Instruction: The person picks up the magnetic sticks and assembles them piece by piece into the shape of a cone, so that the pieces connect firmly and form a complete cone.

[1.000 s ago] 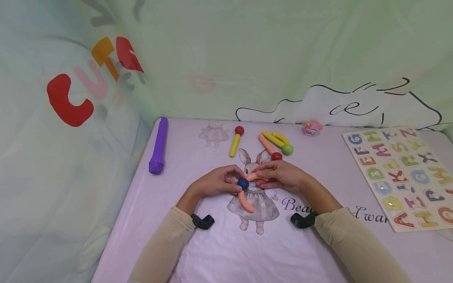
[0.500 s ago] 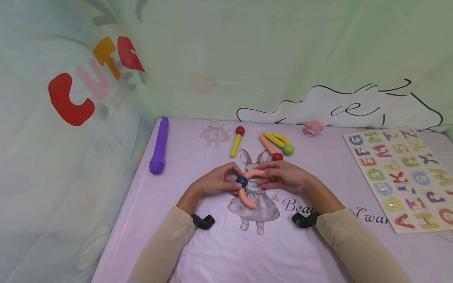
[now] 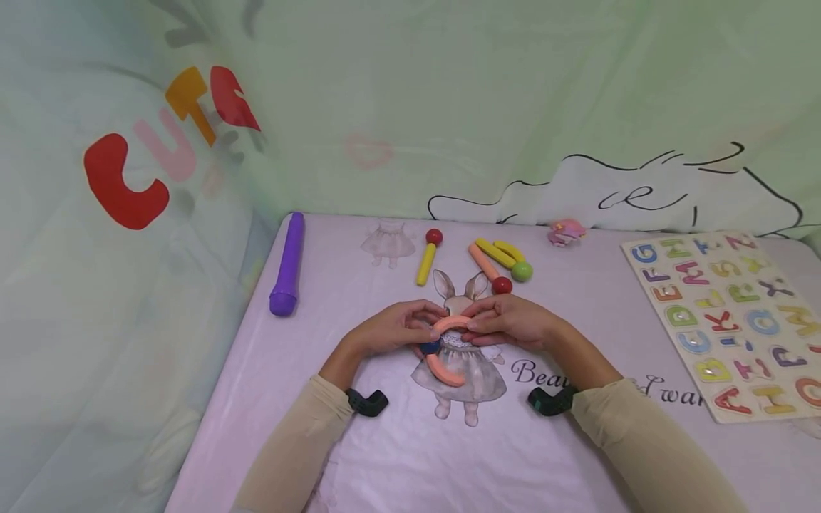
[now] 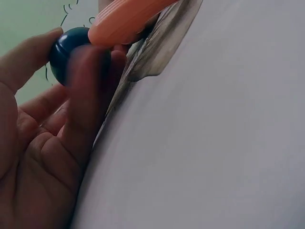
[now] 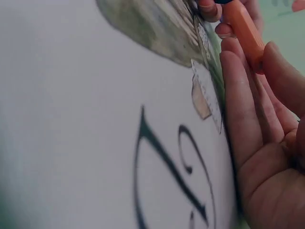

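Note:
My left hand (image 3: 393, 329) pinches a dark blue ball (image 4: 71, 42) between thumb and fingers, low over the printed rabbit. Two curved orange sticks meet the ball. The upper curved stick (image 3: 452, 323) arches to the right, and my right hand (image 3: 513, 320) pinches its far end between thumb and fingers. From the ball's near side the lower curved stick (image 3: 445, 372) bends down and to the right, its other end free. In the head view the left thumb hides part of the ball. The right wrist view shows the held stick (image 5: 247, 34) close up.
Behind the hands lie a yellow stick (image 3: 425, 264) with a red ball (image 3: 434, 236), an orange stick (image 3: 483, 261) with another red ball, and yellow sticks with a green ball (image 3: 522, 271). A purple microphone-shaped toy (image 3: 290, 263) lies left, an alphabet board (image 3: 725, 328) right, a pink figure (image 3: 566, 232) at the back.
The blue ball has shifted slightly toward me and left, with the lower curved stick swinging along. The upper curved stick moved left with the right hand's fingers. Other toys stay put.

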